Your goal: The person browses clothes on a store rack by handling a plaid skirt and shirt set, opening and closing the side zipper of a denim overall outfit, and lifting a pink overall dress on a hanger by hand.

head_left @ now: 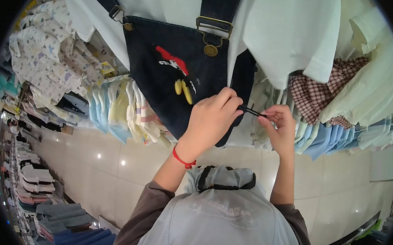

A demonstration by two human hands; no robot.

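Observation:
In front of me hang dark denim overalls [156,81] over a white T-shirt [168,4]. The bib carries a red and white motif with two yellow shapes, and its straps have brass-coloured buckles. My left hand [213,117], with a red string bracelet [184,159] at the wrist, is closed at the overalls' right edge. From its fingers a thin black cord [253,111] runs rightward. The fingertips of my right hand [279,128] pinch the cord's other end. What lies inside my left fingers is partly hidden.
Small garments on hangers [115,107] line the rack on the left, and blue ones [325,138] hang on the right. A checked garment [319,92] is at upper right. Folded clothes [64,218] are stacked at lower left, beside the tiled floor [97,170].

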